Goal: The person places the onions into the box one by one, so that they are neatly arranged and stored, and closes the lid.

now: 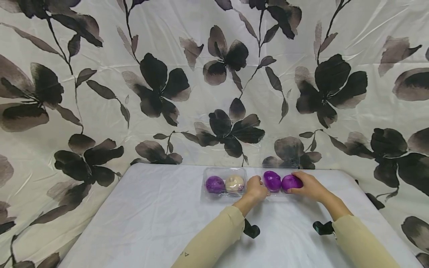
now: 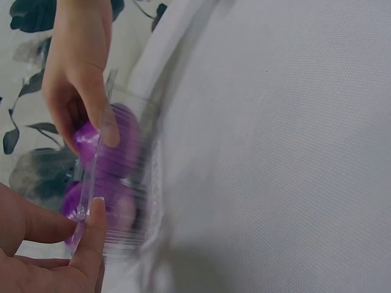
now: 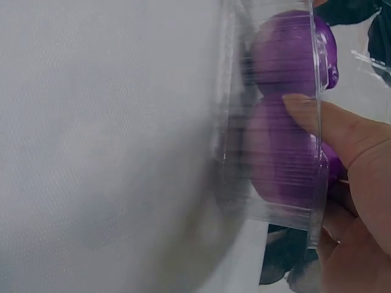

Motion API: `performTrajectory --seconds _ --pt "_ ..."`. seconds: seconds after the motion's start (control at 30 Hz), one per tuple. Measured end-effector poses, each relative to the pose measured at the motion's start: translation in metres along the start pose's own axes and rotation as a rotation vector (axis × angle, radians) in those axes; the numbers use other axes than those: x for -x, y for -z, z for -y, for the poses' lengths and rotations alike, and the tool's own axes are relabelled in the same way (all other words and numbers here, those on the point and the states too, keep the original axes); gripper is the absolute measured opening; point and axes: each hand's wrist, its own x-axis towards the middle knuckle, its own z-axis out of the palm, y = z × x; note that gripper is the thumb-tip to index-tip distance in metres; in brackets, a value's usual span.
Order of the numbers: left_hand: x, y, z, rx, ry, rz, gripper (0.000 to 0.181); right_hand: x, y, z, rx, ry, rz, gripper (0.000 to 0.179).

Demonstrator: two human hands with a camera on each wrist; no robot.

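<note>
A clear plastic box (image 3: pixel 269 213) with its lid raised stands near the table's far edge. Inside it are two shiny purple round pieces, a left one (image 1: pixel 272 181) and a right one (image 1: pixel 291 182); their exact kind is unclear. My right hand (image 1: pixel 310 188) grips the right piece, fingers over its top and thumb at its near side. At the box's left end, my left hand (image 1: pixel 256 189) pinches the rim between thumb and finger, as the left wrist view shows.
Left of my left hand sits a second clear box (image 1: pixel 205 186), holding a purple round piece (image 1: pixel 215 184) and a cream one (image 1: pixel 235 184). White cloth covers the table (image 1: pixel 151 216). A floral curtain (image 1: pixel 187 111) hangs directly behind it.
</note>
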Motion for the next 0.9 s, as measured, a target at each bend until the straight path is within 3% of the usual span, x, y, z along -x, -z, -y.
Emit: performTrajectory --seconds 0.27,0.47,0.7,0.9 --pt "0.000 -0.001 0.000 -0.001 0.006 -0.008 0.061 -0.001 0.000 0.002 0.008 0.015 0.046 0.078" --pt "0.001 0.000 -0.002 -0.003 0.015 -0.011 0.062 -0.004 0.011 0.006 0.021 -0.007 0.063 0.079" --pt "0.000 0.001 -0.001 0.004 0.018 -0.005 0.064 -0.019 0.037 0.010 -0.023 -0.085 -0.003 0.081" --pt "0.000 0.002 -0.001 -0.006 0.007 -0.015 0.065 -0.037 0.052 0.010 -0.171 -0.211 -0.001 0.091"
